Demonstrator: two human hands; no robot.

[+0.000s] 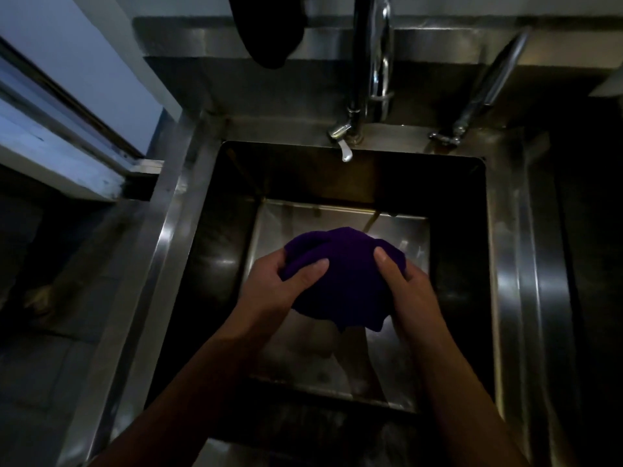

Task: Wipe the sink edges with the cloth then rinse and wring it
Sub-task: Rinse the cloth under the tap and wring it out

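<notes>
Since both hands, left hand and right hand, already have their fingers curled round the bunched purple cloth over the sink basin, I'd twist them opposite ways, low down, so drips stay inside.

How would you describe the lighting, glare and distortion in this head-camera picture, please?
Head view: dim overall; the purple cloth, gripped by the left hand and the right hand, reads nearly black; glare streaks the sink rim and faucet; wide-angle bending curves the edges; the right side falls into shadow.
</notes>
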